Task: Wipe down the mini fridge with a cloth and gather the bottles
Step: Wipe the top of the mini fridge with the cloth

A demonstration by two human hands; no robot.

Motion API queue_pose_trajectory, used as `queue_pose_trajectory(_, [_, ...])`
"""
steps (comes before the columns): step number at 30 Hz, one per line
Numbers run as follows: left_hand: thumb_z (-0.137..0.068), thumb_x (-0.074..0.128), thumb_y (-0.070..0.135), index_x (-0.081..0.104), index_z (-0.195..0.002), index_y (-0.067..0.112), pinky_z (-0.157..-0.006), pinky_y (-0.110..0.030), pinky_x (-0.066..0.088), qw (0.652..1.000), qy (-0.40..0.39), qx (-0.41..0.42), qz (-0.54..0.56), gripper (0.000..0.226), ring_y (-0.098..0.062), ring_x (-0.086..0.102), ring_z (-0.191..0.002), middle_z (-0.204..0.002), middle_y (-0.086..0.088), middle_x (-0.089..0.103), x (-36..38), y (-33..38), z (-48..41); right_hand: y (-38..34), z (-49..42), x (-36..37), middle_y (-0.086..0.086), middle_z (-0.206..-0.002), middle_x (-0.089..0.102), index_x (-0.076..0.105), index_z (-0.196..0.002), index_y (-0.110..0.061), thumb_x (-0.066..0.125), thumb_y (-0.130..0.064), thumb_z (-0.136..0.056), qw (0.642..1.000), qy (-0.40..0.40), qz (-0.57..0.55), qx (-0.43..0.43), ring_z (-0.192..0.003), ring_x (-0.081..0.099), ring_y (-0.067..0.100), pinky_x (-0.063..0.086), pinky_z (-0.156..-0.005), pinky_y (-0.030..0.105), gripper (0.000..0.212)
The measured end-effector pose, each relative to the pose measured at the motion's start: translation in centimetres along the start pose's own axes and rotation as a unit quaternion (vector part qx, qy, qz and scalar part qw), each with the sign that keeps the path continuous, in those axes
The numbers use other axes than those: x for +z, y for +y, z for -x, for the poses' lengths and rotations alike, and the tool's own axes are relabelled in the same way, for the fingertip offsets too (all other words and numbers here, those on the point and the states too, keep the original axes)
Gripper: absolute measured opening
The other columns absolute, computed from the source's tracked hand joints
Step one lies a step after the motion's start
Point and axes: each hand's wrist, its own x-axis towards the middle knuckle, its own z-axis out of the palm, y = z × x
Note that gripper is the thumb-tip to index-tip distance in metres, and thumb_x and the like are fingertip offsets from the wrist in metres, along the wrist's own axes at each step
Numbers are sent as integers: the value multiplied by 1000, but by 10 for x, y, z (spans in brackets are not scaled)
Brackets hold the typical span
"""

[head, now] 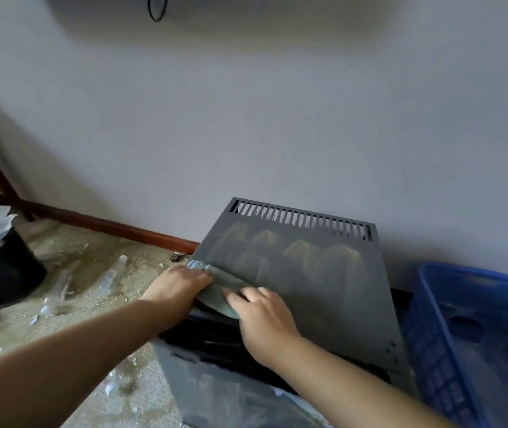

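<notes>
Two bare forearms reach in from the bottom edge, both heading for the front left corner of the mini fridge point(308, 273). The left hand point(181, 282) lies over the cloth point(214, 296) with its fingers fairly straight, pressing it down at the fridge's left edge. The right hand point(262, 316) sits just beside it, fingers bent and tips down on the same cloth; whether it grips or only presses is too blurred to call. The cloth is grey-green, bunched between the two hands on the grey top panel, which shows pale dusty streaks below its row of vent slots. Down on the littered floor to the left, a clear bottle point(112, 274) lies on its side, another bottle point(52, 301) nearer a black bin point(5, 273). A blue basket point(475, 273) stands right beside the fridge.
</notes>
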Motion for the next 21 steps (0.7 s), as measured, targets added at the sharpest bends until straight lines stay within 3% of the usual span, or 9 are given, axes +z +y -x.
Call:
queue_pose_trajectory(2, [-82,54,11,51,-134,19,-114,-25,17,999,-36,34,-8,52,-17,40,-134,-144,-2,45,1,-12,-6,8,-9,-2,13,-137,42,37,-143,-26,44,-8,-86,1000,-13,1,-27,-120,41,33,32,-103,37,60])
queue_pose_trajectory(4, [-83,52,10,42,-140,21,-115,-22,6,998,-59,16,8,58,-11,29,-140,-150,2,33,7,-21,-19,22,-23,-1,13,-141,36,38,-142,-26,43,-9,-86,999,-29,-14,-30,-123,38,33,30,-105,37,59])
queue_pose_trajectory(10, [-80,50,11,39,-141,24,-111,-21,21,995,-65,-56,51,64,-15,32,-138,-152,6,31,6,-34,-87,63,-96,-9,9,-147,35,40,-140,-30,45,-12,-85,999,-40,6,-8,-128,36,29,24,-109,36,58])
queue_pose_trajectory(14, [-78,48,10,44,-137,24,-104,-30,37,991,-103,-69,40,61,-22,44,-128,-146,4,42,2,-45,-134,88,-138,-16,6,-150,35,38,-141,-34,45,-11,-85,997,-71,29,12,-133,32,26,21,-110,37,61])
queue_pose_trajectory(17, [-81,46,11,46,-135,23,-101,-39,40,988,-127,-77,32,56,-28,48,-123,-144,2,44,-1,-49,-162,101,-161,-23,5,-151,34,37,-142,-34,43,-9,-87,995,-92,32,27,-135,32,27,26,-107,39,61])
queue_pose_trajectory(21, [-83,45,19,45,-133,18,-105,-36,36,990,-118,-60,46,50,-29,45,-124,-143,-2,43,0,-59,-184,101,-189,-32,2,-136,49,49,-131,-31,47,-9,-85,991,-106,50,70,-126,44,25,31,-100,39,51])
